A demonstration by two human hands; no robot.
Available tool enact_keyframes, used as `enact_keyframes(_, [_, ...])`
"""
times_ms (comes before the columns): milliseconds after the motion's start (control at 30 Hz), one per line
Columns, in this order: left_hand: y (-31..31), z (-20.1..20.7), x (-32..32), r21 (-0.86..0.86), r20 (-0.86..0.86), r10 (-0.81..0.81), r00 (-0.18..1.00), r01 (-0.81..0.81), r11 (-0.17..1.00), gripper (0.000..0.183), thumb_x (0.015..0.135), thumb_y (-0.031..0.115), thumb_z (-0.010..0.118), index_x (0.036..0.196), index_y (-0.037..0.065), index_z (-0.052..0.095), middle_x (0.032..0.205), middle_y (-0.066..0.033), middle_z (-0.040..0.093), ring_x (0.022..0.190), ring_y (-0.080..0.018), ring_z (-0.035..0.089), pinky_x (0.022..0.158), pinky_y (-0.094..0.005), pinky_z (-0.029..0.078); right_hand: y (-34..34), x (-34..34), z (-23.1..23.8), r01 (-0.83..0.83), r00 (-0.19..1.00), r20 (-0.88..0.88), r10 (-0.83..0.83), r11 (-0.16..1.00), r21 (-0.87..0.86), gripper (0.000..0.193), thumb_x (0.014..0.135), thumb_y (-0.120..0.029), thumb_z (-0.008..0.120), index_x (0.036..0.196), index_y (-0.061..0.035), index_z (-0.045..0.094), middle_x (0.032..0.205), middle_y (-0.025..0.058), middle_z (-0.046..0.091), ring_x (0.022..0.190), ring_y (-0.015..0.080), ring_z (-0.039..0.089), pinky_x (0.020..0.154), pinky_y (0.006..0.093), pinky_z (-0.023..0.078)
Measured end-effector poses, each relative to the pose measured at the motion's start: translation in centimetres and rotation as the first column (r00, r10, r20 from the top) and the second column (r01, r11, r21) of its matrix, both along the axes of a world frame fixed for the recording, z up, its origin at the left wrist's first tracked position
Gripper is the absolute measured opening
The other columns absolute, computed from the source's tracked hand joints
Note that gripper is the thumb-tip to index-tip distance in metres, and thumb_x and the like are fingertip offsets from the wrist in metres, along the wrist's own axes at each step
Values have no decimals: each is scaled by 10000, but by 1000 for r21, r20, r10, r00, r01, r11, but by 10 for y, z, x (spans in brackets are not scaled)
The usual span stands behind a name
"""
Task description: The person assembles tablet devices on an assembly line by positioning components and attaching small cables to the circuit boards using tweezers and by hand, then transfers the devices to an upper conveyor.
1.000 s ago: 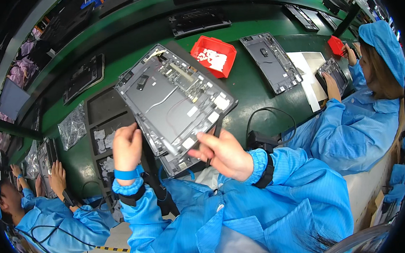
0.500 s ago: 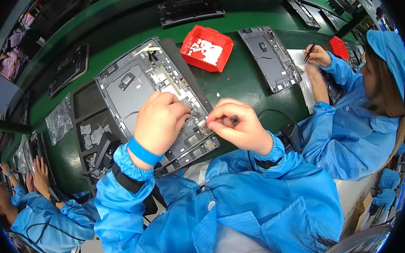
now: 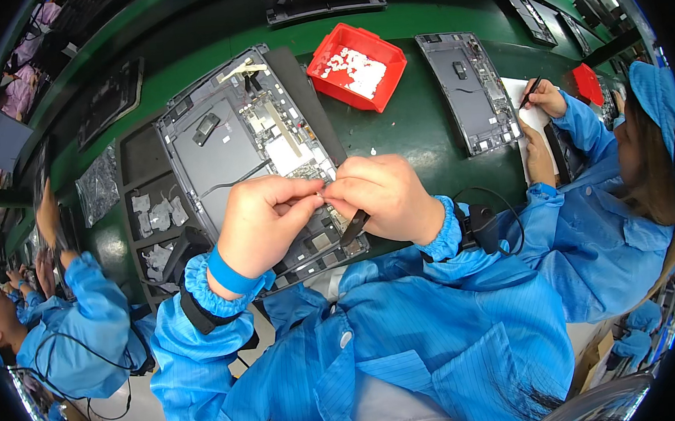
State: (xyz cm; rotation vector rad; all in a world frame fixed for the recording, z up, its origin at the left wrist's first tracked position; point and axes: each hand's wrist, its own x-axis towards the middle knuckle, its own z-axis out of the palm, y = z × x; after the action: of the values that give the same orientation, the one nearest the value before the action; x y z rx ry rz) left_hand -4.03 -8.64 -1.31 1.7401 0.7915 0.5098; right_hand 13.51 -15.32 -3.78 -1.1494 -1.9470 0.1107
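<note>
A grey opened laptop chassis (image 3: pixel 216 160) with bare circuit boards lies in front of me, tilted on a dark tray. Over its right-hand board my left hand (image 3: pixel 264 219) is closed, thumb and forefinger pinched together. Fingertip to fingertip with it, my right hand (image 3: pixel 387 195) pinches at the same spot. Something small and pale shows between the fingertips, too small to name. Tucked under the right hand's fingers is a black tool (image 3: pixel 354 229), which looks like tweezers, pointing down toward the chassis. The board under my hands is partly hidden.
A red bin (image 3: pixel 395 69) of small white pieces stands beyond my hands. The dark compartment tray (image 3: pixel 140 158) holds crumpled grey pieces (image 3: pixel 159 213). Another open chassis (image 3: pixel 466 96) lies right, near a co-worker (image 3: pixel 588 216) holding tweezers. A second co-worker (image 3: pixel 78 307) sits left.
My hands have come together, fingertips meeting over the board. The right hand moved left and turned, so its black tool now points down. The left co-worker's arm has lifted.
</note>
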Motion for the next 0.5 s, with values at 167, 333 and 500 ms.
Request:
enact_keyframes(167, [1,0,1,-96,35,8,999,-4,995,229,777,-47,593,1006,-49,598,831,-123,653,725,-90,615,604,-210,502,10,5,4,-76,992,96,77,997,-11,202,572,-13,672,739,-51,565,693,56,515,545,224,537,446,313,419])
enact_keyframes(333, [4,-1,3,-51,-5,12,1000,-12,999,196,772,-28,602,968,-27,594,796,-94,656,683,-72,600,577,-208,496,26,15,10,-123,992,-33,121,991,-53,178,563,-3,648,683,-64,531,661,55,500,566,219,529,468,325,417])
enact_keyframes(500, [2,8,5,214,-95,17,995,3,977,183,737,-20,636,919,3,636,756,-82,646,598,-93,583,529,-212,465,76,95,-12,538,815,-230,-532,842,-43,112,761,-50,540,846,-3,596,814,161,579,818,330,550,710,398,442])
